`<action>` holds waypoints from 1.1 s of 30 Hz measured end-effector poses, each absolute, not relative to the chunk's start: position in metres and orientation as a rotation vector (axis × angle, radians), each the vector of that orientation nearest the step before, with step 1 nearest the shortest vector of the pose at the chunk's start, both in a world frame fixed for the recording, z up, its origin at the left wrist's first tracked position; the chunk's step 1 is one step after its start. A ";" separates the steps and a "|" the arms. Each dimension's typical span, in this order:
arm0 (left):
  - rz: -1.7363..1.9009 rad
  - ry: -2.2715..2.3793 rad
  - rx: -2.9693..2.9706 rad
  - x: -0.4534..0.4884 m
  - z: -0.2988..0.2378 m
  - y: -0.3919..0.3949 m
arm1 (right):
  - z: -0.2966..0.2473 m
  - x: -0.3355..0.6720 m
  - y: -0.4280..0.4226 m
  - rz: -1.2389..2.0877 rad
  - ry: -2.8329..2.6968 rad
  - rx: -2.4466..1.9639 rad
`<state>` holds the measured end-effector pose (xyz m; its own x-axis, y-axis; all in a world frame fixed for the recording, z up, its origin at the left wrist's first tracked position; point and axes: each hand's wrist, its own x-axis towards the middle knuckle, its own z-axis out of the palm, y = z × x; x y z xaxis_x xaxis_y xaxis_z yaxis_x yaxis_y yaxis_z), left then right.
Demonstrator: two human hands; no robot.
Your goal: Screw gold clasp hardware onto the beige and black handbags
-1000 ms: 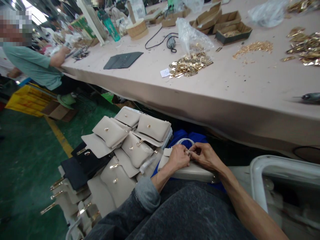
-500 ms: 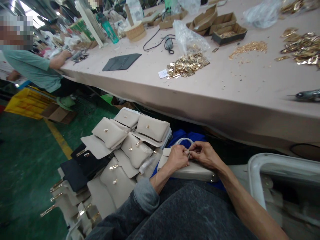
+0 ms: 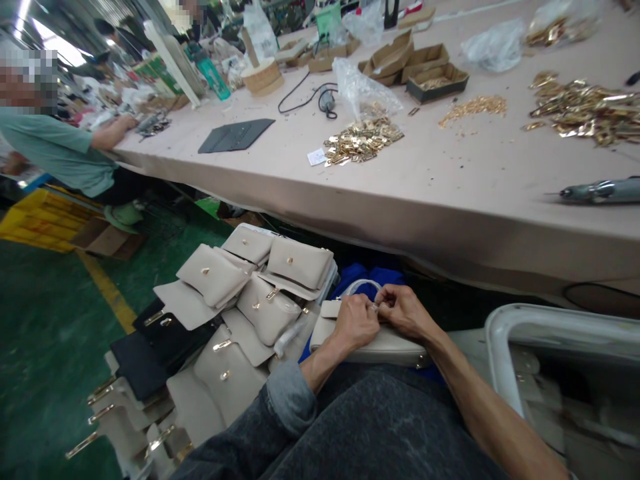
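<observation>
A cream handbag [image 3: 385, 348] lies across my lap, its pale handle [image 3: 361, 285] looping up on the far side. Over the bag's top, my left hand [image 3: 356, 321] is closed, its fingertips pinched together near its middle. My right hand [image 3: 404, 311] meets it there, thumb and fingers pinched too. Whatever sits between the fingertips is small and mostly covered, so I cannot make it out. Blue cloth [image 3: 353, 275] shows behind and beneath the bag. To the left, a pile of cream handbags [image 3: 300, 263] with gold clasps lies close by, along with a black bag [image 3: 167, 333].
The long table [image 3: 280, 177] runs across in front. On it are gold metal pieces [image 3: 363, 141], a black sheet [image 3: 235, 136], a cardboard box [image 3: 436, 83] and an electric screwdriver [image 3: 600, 192]. A white bin [image 3: 495, 340] stands right. A person [image 3: 60, 147] works at far left.
The view has shifted slightly, showing more of the screwdriver on the right. Both hands stay together over the handbag, with only small finger movement.
</observation>
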<state>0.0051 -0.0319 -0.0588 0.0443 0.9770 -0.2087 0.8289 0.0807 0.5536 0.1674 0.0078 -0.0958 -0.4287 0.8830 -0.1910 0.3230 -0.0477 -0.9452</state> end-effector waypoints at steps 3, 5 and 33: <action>0.392 1.830 1.655 0.003 -0.060 -0.031 | -0.096 0.171 0.008 1.717 -1.618 -1.197; 0.392 1.853 1.570 0.002 -0.061 -0.029 | -0.096 0.173 0.007 1.842 -1.530 -1.137; 0.437 1.828 1.360 -0.003 -0.072 -0.021 | -0.107 0.167 0.019 1.967 -1.272 -1.183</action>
